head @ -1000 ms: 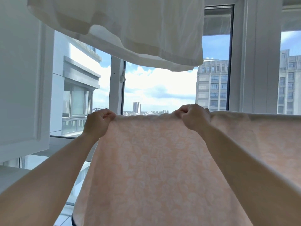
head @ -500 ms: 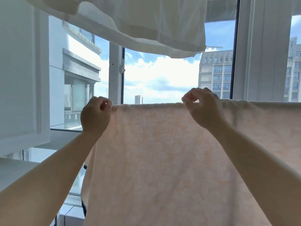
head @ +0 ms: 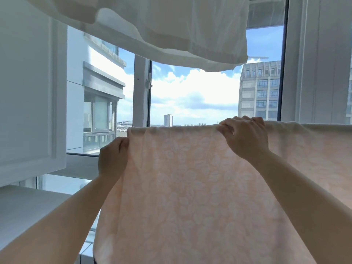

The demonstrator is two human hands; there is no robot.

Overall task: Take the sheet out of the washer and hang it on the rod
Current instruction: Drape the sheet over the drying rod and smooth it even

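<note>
- The right hand (head: 246, 137) is raised at the top fold of the pale peach sheet with a faint white leaf pattern (head: 190, 187); its fingers curl over the fold and pinch the cloth there, knuckles toward the camera.
- The left hand (head: 113, 158) sits lower, at the sheet's left edge just below the top corner, fingers curled round that edge and holding it; the back of the hand faces the camera.
- Both forearms are bare and reach up and forward from the lower corners of the view, the right one crossing in front of the sheet.
- The sheet hangs in a straight horizontal line across the view, from the left corner off to the right edge, and drapes down past the bottom. The rod itself is hidden under the fold.
- Above, a thin white cloth (head: 171, 25) hangs with its hem well clear of the sheet.
- Behind stands a white-framed window (head: 141, 92), with grey high-rise buildings (head: 261, 92) and a cloudy blue sky beyond.
- On the left is a white panelled cabinet door (head: 28, 92).
</note>
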